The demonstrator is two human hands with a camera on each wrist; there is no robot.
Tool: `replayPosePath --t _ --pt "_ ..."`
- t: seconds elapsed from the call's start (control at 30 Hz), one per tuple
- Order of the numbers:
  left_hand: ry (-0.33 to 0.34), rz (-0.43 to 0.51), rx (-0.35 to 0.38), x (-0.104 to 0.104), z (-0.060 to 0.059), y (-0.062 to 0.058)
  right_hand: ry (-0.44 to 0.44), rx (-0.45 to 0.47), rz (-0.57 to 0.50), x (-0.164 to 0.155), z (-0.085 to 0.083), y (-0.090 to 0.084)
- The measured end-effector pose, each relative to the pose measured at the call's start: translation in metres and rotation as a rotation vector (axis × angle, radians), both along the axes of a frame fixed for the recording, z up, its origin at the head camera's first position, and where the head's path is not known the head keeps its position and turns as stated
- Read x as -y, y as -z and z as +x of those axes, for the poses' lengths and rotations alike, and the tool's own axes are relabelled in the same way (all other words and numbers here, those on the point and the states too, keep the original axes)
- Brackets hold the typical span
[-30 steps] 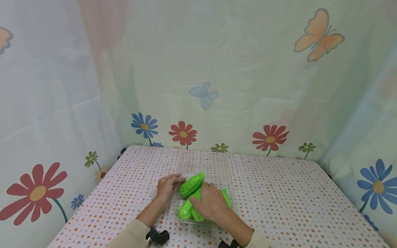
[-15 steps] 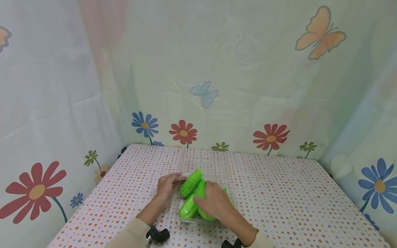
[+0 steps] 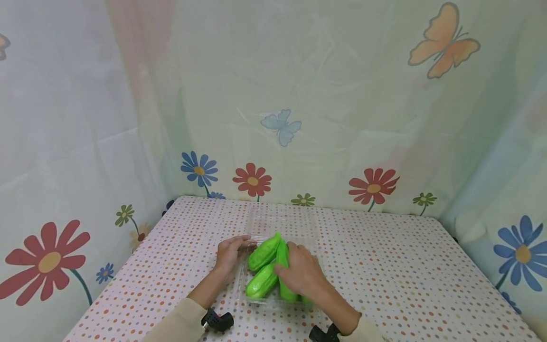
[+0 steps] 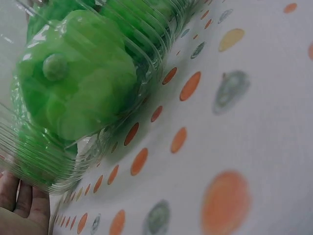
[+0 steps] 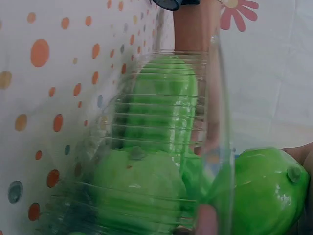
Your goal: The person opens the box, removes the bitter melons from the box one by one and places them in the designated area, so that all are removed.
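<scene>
A clear plastic box with its lid laid back holds several glossy green cucumbers, possibly toys. My left hand holds the box at its far left side; in the left wrist view its fingers lie against the ribbed wall. Over the right half, my right hand grips a cucumber standing slanted between the others. The right wrist view has this cucumber end-on above the rim, the hand mostly cut off at the edge. My right hand partly hides the cucumbers beneath it.
The box stands on a table with a dotted cloth. Cloth walls printed with flowers and butterflies rise behind and at both sides. Black camera mounts are strapped at both wrists.
My right hand has shifted slightly right with the cucumber, which now stands clear of the cucumber to its left. The left hand has stayed at the box's side.
</scene>
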State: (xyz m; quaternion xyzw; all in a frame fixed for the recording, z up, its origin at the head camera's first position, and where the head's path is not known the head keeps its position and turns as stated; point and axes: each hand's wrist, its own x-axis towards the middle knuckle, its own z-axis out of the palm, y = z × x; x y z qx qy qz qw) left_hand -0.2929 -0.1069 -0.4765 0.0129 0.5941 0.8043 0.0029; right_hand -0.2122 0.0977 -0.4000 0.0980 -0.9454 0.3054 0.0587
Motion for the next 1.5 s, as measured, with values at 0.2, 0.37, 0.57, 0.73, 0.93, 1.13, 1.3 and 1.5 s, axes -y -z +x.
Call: replayPosePath --t 0.2,0.37,0.57,0.73,0.93,1.13,1.3,1.5 --pt "-0.006 -0.003 0.008 0.0 0.0 0.0 0.002 -0.011 -0.042 -0.004 -0.002 -0.001" --pt "-0.013 -0.006 0.001 0.0 0.0 0.0 -0.033 -0.045 -0.119 -0.006 -0.004 0.001" --pt "-0.011 -0.011 0.001 0.0 0.001 0.0 -0.048 -0.03 -0.236 -0.01 -0.009 0.001" --pt "-0.009 -0.009 0.006 0.0 0.001 0.0 -0.071 -0.005 -0.333 -0.015 -0.018 0.004" --pt "-0.015 -0.007 0.01 0.0 0.0 0.0 -0.053 -0.042 -0.385 -0.021 -0.022 0.007" --pt "-0.015 -0.009 0.01 -0.001 0.0 -0.002 -0.038 -0.112 -0.421 -0.029 -0.031 0.007" --pt "-0.019 -0.006 0.024 -0.001 0.001 -0.003 0.012 -0.129 -0.439 -0.039 -0.038 0.01" --pt "-0.014 -0.005 0.02 -0.001 0.001 -0.002 0.056 -0.12 -0.465 -0.049 -0.042 0.012"
